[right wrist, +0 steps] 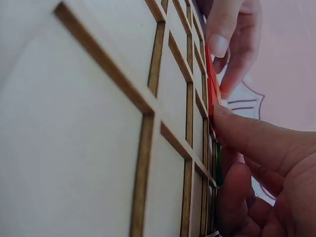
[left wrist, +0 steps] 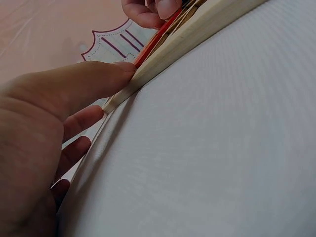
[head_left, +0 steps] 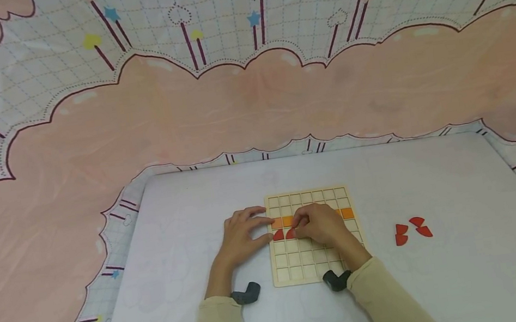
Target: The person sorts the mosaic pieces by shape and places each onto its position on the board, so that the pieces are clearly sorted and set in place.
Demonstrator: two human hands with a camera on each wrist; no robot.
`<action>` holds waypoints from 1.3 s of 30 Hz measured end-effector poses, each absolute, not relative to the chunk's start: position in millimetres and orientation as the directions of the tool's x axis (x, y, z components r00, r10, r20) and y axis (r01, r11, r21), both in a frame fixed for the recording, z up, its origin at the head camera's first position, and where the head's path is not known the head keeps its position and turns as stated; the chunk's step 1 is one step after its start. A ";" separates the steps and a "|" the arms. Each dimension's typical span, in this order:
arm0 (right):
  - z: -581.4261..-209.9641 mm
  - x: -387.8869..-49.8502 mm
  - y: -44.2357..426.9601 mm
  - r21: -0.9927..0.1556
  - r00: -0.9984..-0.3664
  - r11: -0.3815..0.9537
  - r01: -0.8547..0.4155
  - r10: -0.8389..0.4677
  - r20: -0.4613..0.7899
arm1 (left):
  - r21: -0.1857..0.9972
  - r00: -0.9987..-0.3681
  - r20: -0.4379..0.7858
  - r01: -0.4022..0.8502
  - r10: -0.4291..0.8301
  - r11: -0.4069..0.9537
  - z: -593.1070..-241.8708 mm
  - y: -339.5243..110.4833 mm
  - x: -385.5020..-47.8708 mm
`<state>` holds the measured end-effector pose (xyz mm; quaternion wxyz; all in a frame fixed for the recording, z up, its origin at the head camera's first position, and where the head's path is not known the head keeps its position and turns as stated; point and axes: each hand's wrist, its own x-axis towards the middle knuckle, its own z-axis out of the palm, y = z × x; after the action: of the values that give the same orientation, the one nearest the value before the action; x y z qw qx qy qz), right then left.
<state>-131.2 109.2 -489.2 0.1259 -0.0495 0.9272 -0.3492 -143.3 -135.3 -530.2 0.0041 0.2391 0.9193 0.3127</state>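
A wooden grid board lies on the white table. My left hand rests at its left edge with loosely extended fingers; the thumb touches the rim beside a red quarter-circle piece. That piece sits in the leftmost cell of a row. One cell to the right, my right hand pinches a second red quarter-circle piece between thumb and curled fingers. In the right wrist view the right thumb presses on red. The right hand hides several cells behind it.
Above the red pieces runs a row with a peach square and orange squares, partly covered. Several loose red quarter-circle pieces lie right of the board. Something green shows beyond the grid. A patterned cloth hangs behind the table.
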 end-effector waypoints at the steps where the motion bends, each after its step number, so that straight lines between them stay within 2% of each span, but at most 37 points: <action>1: -489.0 -131.2 109.2 -0.660 -0.963 0.752 -0.006 -0.182 -0.199 | 0.578 -0.886 0.140 0.435 0.441 0.690 -530.1 -135.3 -143.2; 21: -490.2 -129.7 110.8 -0.657 -0.964 0.754 -0.009 -0.180 -0.194 | 0.568 -0.885 0.126 0.435 0.448 0.699 -528.9 -135.7 -143.2; 39: -483.3 -128.6 133.2 -0.770 -0.943 0.638 -0.004 -0.259 -0.209 | 0.561 -0.886 0.127 0.434 0.445 0.705 -531.3 -135.6 -144.3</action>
<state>-128.6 133.2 -483.3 0.1518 -0.0738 0.8921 -0.4192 -144.3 -135.6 -531.3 0.0092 0.2381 0.9233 0.3013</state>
